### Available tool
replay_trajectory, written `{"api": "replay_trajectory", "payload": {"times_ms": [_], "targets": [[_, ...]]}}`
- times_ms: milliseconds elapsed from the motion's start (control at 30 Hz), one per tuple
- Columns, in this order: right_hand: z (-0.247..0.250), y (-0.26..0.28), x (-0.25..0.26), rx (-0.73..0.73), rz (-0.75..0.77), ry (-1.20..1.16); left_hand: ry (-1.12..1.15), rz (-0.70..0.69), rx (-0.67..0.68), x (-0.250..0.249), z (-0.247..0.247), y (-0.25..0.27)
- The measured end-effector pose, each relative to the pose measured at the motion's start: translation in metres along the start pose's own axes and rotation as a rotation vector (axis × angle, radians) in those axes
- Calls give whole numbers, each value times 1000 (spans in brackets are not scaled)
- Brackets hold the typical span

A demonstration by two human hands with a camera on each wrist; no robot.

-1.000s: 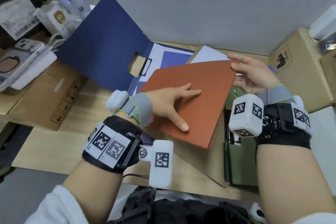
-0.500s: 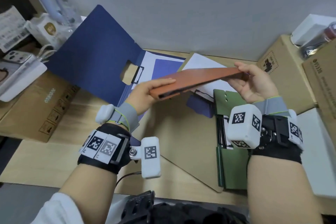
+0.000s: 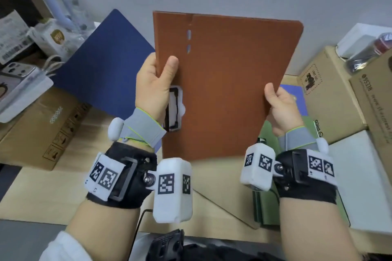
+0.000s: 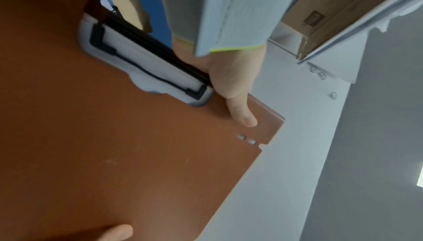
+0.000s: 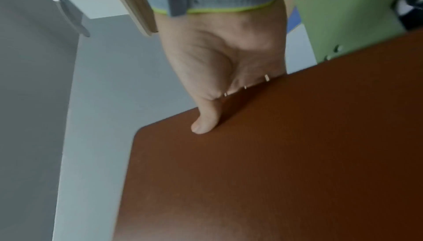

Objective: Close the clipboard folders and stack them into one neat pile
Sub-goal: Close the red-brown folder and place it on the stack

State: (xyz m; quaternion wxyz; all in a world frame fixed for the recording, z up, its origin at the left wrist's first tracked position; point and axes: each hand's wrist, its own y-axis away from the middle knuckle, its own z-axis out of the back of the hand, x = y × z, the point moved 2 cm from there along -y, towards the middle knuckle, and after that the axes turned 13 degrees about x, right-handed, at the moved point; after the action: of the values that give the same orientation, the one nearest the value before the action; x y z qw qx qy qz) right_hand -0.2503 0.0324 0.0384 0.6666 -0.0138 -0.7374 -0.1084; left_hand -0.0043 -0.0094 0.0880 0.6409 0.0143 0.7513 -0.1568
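A closed orange-brown clipboard folder [image 3: 224,82] stands upright in the air before me, its flat face toward the head camera. My left hand [image 3: 154,82] grips its left edge just above the black clip, thumb on the front. My right hand [image 3: 277,104] grips the right edge lower down, thumb on the face. The same folder [image 4: 114,154] fills the left wrist view and, as the folder [image 5: 286,154], the right wrist view. A blue folder [image 3: 101,63] lies open behind at the left. A green folder [image 3: 267,207] lies on the desk at the right, mostly hidden by my right wrist.
Cardboard boxes [image 3: 36,125] stand at the left with small packages and a phone on top. More boxes [image 3: 331,95] and a white block [image 3: 358,180] crowd the right side. A tan sheet [image 3: 220,193] lies on the wooden desk [image 3: 53,193] below the held folder.
The orange-brown folder went from lying under my left palm, to edge-on in the air, to upright and facing me. Both hands shifted to grip its side edges.
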Motion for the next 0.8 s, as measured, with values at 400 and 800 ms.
{"api": "replay_trajectory", "payload": {"times_ms": [400, 800], "targets": [[40, 7, -50, -392, -171, -78, 14, 571, 245, 109, -9, 41], [146, 66, -102, -521, -471, 258, 259, 848, 513, 152, -150, 70]]}}
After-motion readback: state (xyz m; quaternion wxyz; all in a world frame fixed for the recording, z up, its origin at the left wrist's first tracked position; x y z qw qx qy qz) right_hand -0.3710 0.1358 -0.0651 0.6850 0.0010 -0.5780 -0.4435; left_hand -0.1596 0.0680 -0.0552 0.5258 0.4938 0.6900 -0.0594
